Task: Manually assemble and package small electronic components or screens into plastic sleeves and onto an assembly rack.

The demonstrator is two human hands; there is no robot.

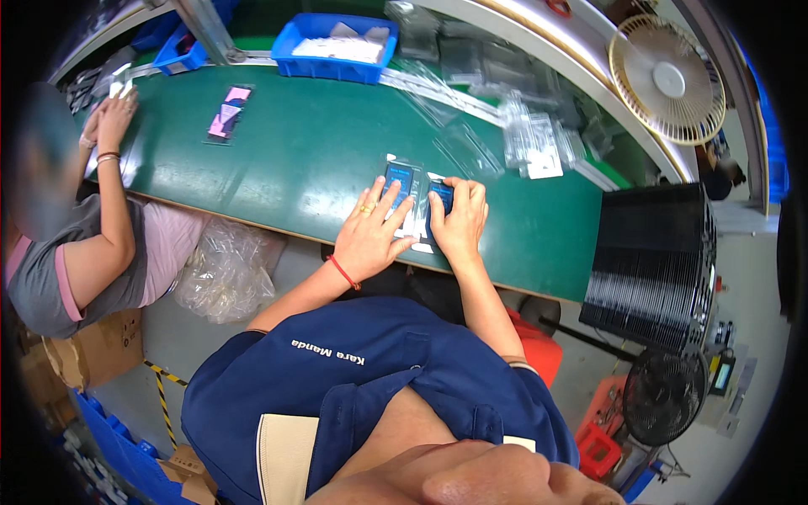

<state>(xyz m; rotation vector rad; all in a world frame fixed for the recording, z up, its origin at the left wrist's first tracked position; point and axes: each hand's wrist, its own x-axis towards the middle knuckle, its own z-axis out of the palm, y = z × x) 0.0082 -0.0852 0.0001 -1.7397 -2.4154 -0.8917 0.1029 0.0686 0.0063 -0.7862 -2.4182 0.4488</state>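
Two flat, oblong packs lie side by side on the green bench [303, 160], at twelve o'clock from your chest. The left pack [399, 173] shows a dark blue panel with lighter blue marks, framed by a glossy clear margin, with white at its twelve o'clock end. The right pack [440, 190] has a similar dark blue face and a white patch at six o'clock; your hand covers much of it. Your left grip [368, 227] lies spread, fingertips over the left pack. Your right grip [459, 217] curls about the right pack, thumb toward nine o'clock, fingers toward one; you cannot tell from here whether it pinches.
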